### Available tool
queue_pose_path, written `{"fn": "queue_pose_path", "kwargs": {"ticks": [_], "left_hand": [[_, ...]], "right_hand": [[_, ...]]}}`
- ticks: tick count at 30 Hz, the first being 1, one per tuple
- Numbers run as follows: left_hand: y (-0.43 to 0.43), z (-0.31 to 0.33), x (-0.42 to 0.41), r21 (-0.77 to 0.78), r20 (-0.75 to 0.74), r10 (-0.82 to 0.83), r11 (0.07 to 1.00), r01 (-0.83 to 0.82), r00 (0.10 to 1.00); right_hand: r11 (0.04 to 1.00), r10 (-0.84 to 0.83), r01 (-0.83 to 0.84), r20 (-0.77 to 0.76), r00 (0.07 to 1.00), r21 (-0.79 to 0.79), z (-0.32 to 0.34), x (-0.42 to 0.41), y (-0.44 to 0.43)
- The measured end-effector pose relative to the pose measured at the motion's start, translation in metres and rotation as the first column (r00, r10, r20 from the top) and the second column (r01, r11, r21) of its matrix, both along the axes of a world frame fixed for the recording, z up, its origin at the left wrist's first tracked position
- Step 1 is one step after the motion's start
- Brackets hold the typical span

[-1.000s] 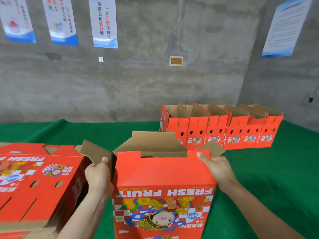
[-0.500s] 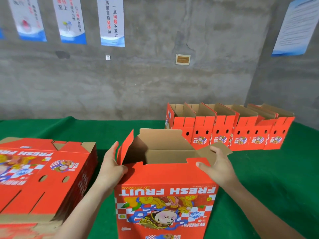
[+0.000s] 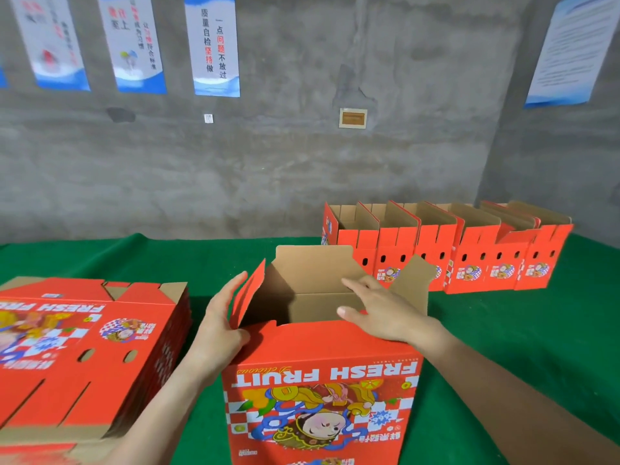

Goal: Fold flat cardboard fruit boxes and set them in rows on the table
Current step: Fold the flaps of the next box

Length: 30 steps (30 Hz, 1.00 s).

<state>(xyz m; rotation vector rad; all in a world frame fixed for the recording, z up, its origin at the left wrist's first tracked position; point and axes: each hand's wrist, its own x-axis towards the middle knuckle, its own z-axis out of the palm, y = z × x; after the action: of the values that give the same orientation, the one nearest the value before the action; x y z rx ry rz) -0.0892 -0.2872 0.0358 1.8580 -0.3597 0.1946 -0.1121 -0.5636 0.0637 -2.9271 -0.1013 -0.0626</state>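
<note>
A red "FRESH FRUIT" cardboard box [image 3: 318, 391] stands open-topped in front of me on the green table [image 3: 503, 330], its print upside down. My left hand [image 3: 219, 325] presses flat against the box's left side flap, which stands upright. My right hand [image 3: 382, 312] reaches over the front wall's top edge with fingers spread, next to the brown right flap. A stack of flat red boxes [image 3: 77, 350] lies at my left. A row of several folded boxes [image 3: 446, 256] stands at the back right.
A grey concrete wall with posters [image 3: 214, 45] rises behind the table. Green cloth shows between the stack, the held box and the back row, and along the right side.
The box's left flap has swung from outward to upright under my left hand. My right hand moved from the right flap to over the front wall's top edge.
</note>
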Motion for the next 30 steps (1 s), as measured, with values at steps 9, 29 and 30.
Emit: {"fn": "queue_pose_path", "kwargs": {"ticks": [9, 29, 30], "left_hand": [[-0.005, 0.009, 0.012, 0.52, -0.116, 0.029, 0.854, 0.036, 0.993], [-0.008, 0.007, 0.044, 0.327, 0.138, -0.12, 0.942, 0.069, 0.983], [-0.008, 0.007, 0.042, 0.309, 0.153, -0.115, 0.949, 0.063, 0.982]], "right_hand": [[0.993, -0.058, 0.066, 0.077, 0.995, -0.097, -0.02, -0.002, -0.002], [0.882, -0.006, -0.164, 0.358, 0.934, 0.442, -0.03, -0.028, -0.03], [0.878, -0.009, -0.171, 0.372, 0.928, 0.448, -0.031, -0.028, -0.029]]}}
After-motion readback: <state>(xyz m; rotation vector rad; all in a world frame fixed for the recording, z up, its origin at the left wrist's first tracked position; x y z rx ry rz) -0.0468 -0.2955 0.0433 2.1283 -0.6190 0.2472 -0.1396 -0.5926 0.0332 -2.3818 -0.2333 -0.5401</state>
